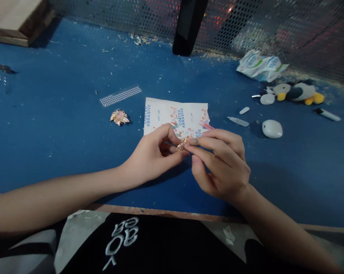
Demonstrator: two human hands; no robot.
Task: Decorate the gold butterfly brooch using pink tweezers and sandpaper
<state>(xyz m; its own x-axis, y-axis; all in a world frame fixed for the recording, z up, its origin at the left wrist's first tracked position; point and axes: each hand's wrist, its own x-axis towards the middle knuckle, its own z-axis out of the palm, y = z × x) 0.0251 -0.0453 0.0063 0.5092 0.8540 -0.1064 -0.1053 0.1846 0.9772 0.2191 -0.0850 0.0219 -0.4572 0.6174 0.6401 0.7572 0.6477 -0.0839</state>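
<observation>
My left hand (pixel 151 152) pinches a small gold leaf-shaped ornament (pixel 182 144) between thumb and fingers, above the near edge of a printed sandpaper sheet (pixel 163 114). From the other side, my right hand (pixel 223 163) is curled, with its fingertips closed against the ornament's right edge and its thumb lower down. Small coloured bits and a pink item (pixel 206 125) lie on the sheet, partly covered by my fingers. To the left rests a second leaf ornament (pixel 119 117), gold with pinkish parts. Behind it is a strip of tiny pearl-like beads (pixel 121 96).
At the right are a white rounded case (pixel 272 129), a small clear tube (pixel 238 121), a pen (pixel 328 114), a plush toy (pixel 298 92) and a crumpled packet (pixel 261 66). A wooden board (pixel 15 19) occupies the far left corner. Perforated metal (pixel 117 19) borders the blue table (pixel 60 144).
</observation>
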